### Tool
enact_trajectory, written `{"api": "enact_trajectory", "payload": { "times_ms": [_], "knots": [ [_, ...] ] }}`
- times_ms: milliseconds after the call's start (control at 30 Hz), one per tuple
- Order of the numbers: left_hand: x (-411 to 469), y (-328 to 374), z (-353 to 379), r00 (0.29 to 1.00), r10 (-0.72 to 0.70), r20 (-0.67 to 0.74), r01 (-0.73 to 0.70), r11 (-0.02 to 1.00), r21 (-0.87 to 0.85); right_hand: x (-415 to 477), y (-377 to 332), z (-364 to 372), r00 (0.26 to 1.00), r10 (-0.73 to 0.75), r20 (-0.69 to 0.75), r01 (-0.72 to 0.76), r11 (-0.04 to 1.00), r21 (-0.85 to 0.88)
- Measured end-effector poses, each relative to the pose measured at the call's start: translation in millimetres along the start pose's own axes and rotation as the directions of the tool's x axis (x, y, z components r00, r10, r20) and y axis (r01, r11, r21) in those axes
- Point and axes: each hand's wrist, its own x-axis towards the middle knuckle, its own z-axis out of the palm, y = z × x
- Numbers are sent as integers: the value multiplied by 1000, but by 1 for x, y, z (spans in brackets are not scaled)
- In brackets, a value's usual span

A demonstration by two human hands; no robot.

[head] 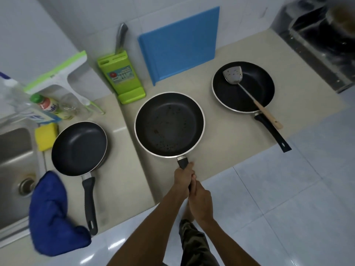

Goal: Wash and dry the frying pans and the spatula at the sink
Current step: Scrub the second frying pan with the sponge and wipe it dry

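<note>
Three black frying pans are on the beige counter. The middle pan [169, 124] carries dark food specks; its handle is gripped by my left hand [183, 176] near the pan and by my right hand [200, 203] just behind it. A clean-looking left pan [78, 148] sits by the sink [13, 150], handle toward me. The right pan [243, 86] holds a metal spatula [233, 74] with a wooden handle, its blade spotted with residue.
A blue cloth [50, 212] hangs over the counter's front edge beside the sink. A yellow sponge [46, 136], dish soap bottles [48, 105], a green knife block [123, 81] and a blue cutting board [178, 45] stand at the back. A stove [326, 39] sits far right.
</note>
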Motion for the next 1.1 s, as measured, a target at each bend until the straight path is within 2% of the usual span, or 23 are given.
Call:
{"api": "enact_trajectory", "payload": {
  "times_ms": [167,300,400,500,600,733,900,1100],
  "knots": [
    [-39,-1,-15,997,51,58,-52,999,17,-35,-9,-6,996,3,-88,-1,1000,19],
    [-73,5,-32,982,131,137,-134,991,12,-57,-20,4,981,-60,-182,88,985,148],
    [-96,9,-55,962,177,210,-182,983,6,-82,-45,7,937,-87,-339,132,985,112],
    [-119,11,-88,935,237,264,-247,969,4,-112,-69,20,923,-86,-374,140,983,119],
    [-140,10,-136,915,280,290,-293,956,2,-149,-101,42,925,-94,-369,167,971,172],
    [-160,3,-220,903,344,258,-345,938,-42,-204,-147,85,951,-70,-302,143,964,225],
    [-176,-5,-332,916,384,115,-372,922,-110,-261,-198,143,965,-202,-166,236,946,222],
    [-180,-9,-439,894,443,-74,-449,885,-128,-295,-251,200,937,-349,-12,340,903,264]
  ]
}}
